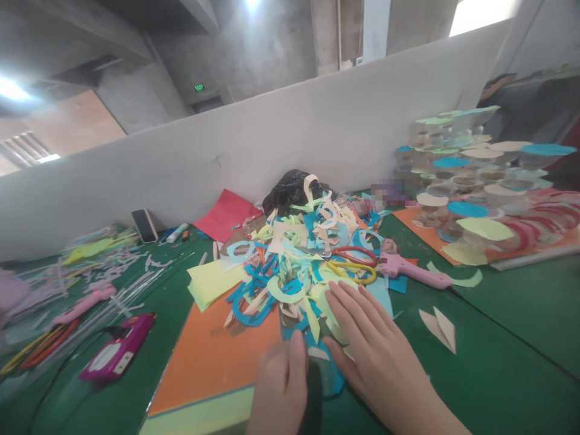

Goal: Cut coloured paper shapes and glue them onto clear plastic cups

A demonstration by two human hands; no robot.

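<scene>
My right hand (369, 350) lies flat, fingers stretched out, on the near edge of a heap of paper scraps (294, 266) in blue, yellow and cream. My left hand (281, 386) rests beside it with the thumb up against a blue scrap; its fingers curl under and are partly hidden. Scissors with red and yellow handles (356, 264) lie in the heap just beyond my right fingertips. A pink glue gun (410, 270) lies to their right. An orange sheet (212, 356) lies under the heap at the left.
The green table (498, 362) carries a stack of clear cups with paper lids (471, 181) at the right, a magenta device (118, 350), another pink glue gun (84, 304), a phone (145, 225) against the white partition (272, 133), red paper (226, 214), a black bag (290, 188).
</scene>
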